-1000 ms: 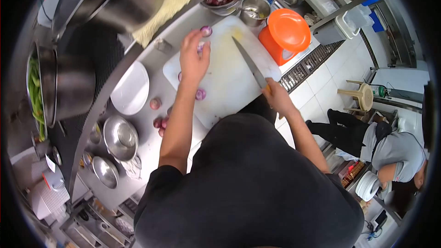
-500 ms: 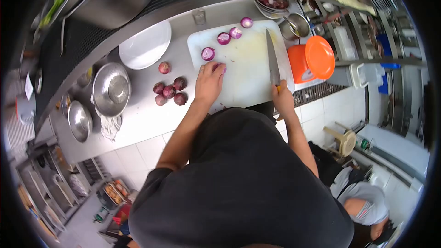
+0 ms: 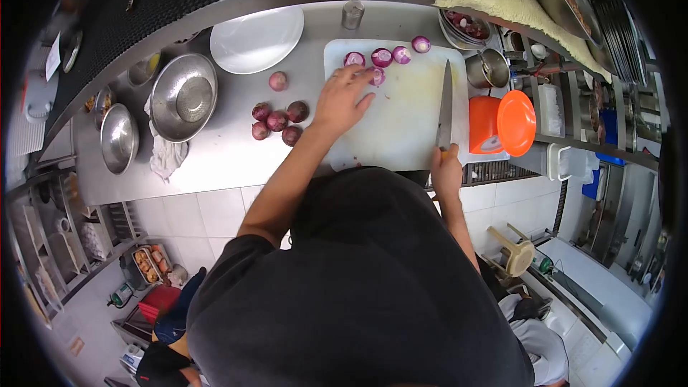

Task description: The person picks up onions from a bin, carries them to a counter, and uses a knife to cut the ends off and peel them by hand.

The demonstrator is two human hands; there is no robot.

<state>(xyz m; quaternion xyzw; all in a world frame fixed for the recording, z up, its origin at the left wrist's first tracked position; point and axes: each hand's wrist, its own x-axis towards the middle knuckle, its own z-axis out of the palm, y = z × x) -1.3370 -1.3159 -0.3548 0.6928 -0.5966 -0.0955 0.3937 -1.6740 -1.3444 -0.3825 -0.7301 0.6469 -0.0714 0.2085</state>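
Observation:
My left hand (image 3: 342,102) reaches over the left part of the white cutting board (image 3: 401,129), thumb spread and fingers extended. Its fingertips are right at a trimmed red onion (image 3: 377,77). Several other peeled, trimmed onions (image 3: 381,57) sit in a row along the board's far edge. In my right hand (image 3: 447,172) is the handle of a large kitchen knife (image 3: 445,104), its blade pointing away from me along the board's right side. Left of the board lie several unpeeled red onions (image 3: 276,121) in a cluster, with a single one (image 3: 278,81) behind them.
A white plate (image 3: 256,39), a metal cup (image 3: 352,15) and steel bowls (image 3: 161,100) stand on the counter, beside a crumpled cloth (image 3: 169,161). Right of the board are an orange container (image 3: 484,125), its round lid (image 3: 516,123) and a steel pot (image 3: 487,68). Other people are at the lower edges.
My left hand has moved forward with an onion toward the row at the back, and its fingers have spread. The knife stays in my right hand. The view has shifted.

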